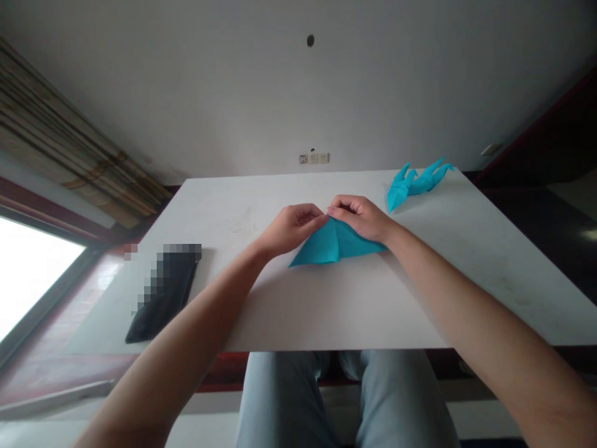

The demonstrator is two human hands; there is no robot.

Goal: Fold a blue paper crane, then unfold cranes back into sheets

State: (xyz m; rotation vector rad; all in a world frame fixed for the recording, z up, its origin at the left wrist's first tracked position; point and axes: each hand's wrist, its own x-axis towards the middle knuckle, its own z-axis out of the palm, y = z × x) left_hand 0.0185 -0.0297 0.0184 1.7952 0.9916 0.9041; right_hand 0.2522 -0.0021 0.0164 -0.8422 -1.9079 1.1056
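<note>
Head view: 1 blue paper (324, 244) is pinched by left hand (295, 229) and right hand (362, 218); 2 folded figures (398, 191) are seen farther right.

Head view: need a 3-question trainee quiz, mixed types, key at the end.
1. True or false: the left hand and the right hand both touch the folded blue paper.
2. Where do the blue folded shapes lie on the table?
A) toward the far right corner
B) toward the near left corner
C) under the left hand
3. Fill the gap: in this view, the black object lies toward the table's ____ side.

Key: 1 true; 2 A; 3 left.
</note>
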